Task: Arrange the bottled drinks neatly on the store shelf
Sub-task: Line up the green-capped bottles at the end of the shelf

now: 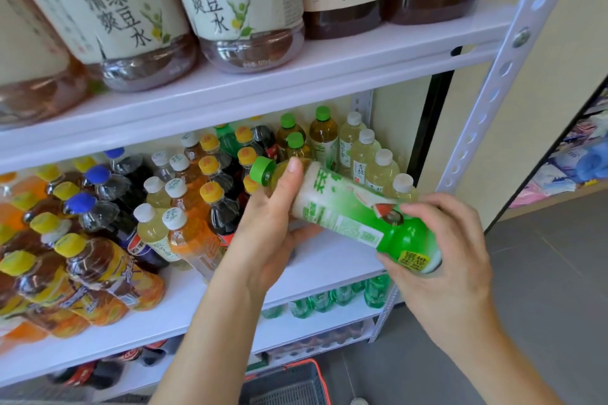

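A green-tea bottle (342, 207) with a green cap lies tilted in front of the middle shelf (329, 260), cap toward the upper left. My left hand (269, 227) grips its neck end, thumb over the shoulder. My right hand (450, 250) holds the bottle's green base. Behind it stand green-capped tea bottles (324, 135) and white-capped pale bottles (383, 168) in rows at the shelf's right end.
Yellow-capped tea bottles (92, 270), cola and orange drinks crowd the shelf's left. Large bottles (243, 10) stand on the upper shelf (296, 76). Green bottles (375, 293) sit on a lower shelf. A basket (289, 385) is on the floor. The rack's upright (500, 76) rises at right.
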Available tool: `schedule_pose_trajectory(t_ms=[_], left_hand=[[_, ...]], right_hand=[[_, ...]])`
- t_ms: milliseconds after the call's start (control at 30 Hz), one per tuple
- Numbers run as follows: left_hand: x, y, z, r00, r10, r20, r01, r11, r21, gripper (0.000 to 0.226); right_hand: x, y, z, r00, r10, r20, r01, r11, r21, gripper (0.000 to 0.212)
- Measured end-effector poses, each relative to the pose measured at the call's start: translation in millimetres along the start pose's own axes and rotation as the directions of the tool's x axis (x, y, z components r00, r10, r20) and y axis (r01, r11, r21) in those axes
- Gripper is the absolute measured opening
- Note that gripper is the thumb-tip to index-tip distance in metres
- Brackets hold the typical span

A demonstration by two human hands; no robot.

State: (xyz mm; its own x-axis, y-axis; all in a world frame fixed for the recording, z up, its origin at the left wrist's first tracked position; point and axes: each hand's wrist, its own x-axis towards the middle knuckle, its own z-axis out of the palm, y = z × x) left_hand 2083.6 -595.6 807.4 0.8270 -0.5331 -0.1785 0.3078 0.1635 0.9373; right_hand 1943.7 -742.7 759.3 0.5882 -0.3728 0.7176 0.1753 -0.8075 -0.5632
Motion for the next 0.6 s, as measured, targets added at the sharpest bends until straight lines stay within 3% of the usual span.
schedule_pose_trajectory(t_ms=[133, 333, 400, 500, 533, 600], left_hand=[[-5.5, -1.4, 0.3, 1.0, -0.002, -0.03, 0.0, 0.997, -0.079, 0.047], [-9.5, 0.7, -3.9, 0.996, 0.057, -0.072, -0.065, 0.991, -0.12, 0.04], [-10.7, 4.0, -5.1, 0.997, 0.052, -0.053, -0.057, 0.993, -0.101, 0.05], [-10.4, 8.0, -9.8, 0.997, 0.053, -0.047, -0.057, 0.995, -0.08, 0.069], [-9.8, 9.0, -12.4, 0.997, 0.06, -0.039, -0.062, 0.995, -0.075, 0.067], [-8.4, 9.7, -16.1, 0.998, 0.055, -0.009, -0.056, 0.994, -0.093, 0.061]], right_hand=[[0.1, -9.0, 2.7, 0.983, -0.181, -0.043, 0.176, 0.979, -0.102, 0.064], [1.1, -14.1, 3.1, 0.985, -0.17, -0.024, 0.168, 0.983, -0.067, 0.06], [1.3, -14.7, 1.2, 0.988, -0.151, -0.016, 0.15, 0.988, -0.035, 0.059], [-0.8, -16.0, 1.1, 0.998, 0.052, 0.034, -0.056, 0.989, 0.139, 0.059], [-1.7, -18.2, 0.6, 0.979, 0.19, 0.069, -0.202, 0.944, 0.261, 0.059], [-2.1, -22.7, -1.9, 0.886, 0.417, 0.203, -0.462, 0.75, 0.474, 0.058]])
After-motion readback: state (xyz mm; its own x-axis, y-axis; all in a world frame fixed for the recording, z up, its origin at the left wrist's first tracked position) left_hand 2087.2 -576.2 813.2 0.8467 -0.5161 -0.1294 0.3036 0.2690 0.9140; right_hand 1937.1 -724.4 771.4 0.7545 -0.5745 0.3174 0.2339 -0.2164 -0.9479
